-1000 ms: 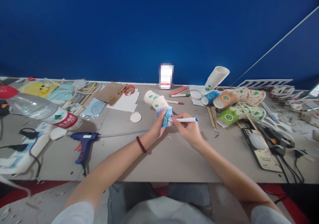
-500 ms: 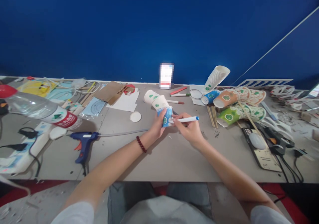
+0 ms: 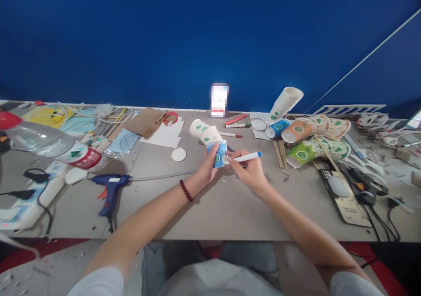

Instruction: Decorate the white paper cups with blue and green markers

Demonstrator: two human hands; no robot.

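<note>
My left hand [image 3: 206, 168] is wrapped around a blue paper cup [image 3: 219, 154] that lies on its side at the middle of the grey table [image 3: 213, 208]. Two white cups [image 3: 204, 132] are nested into its far end, pointing away to the left. My right hand [image 3: 249, 171] pinches a white marker with a blue cap [image 3: 245, 157], and its tip touches the side of the blue cup. A dark red bead bracelet [image 3: 186, 190] sits on my left wrist.
A blue glue gun [image 3: 110, 187] lies at the left front, a water bottle [image 3: 49, 145] and power strip [image 3: 29, 201] beyond it. Stacked and printed paper cups [image 3: 304, 131], sticks and markers [image 3: 235, 126] fill the back right. A phone [image 3: 347, 197] and cables lie right.
My right hand has tilted the marker slightly, its blue cap end rising a little. The left hand and cup stay almost still.
</note>
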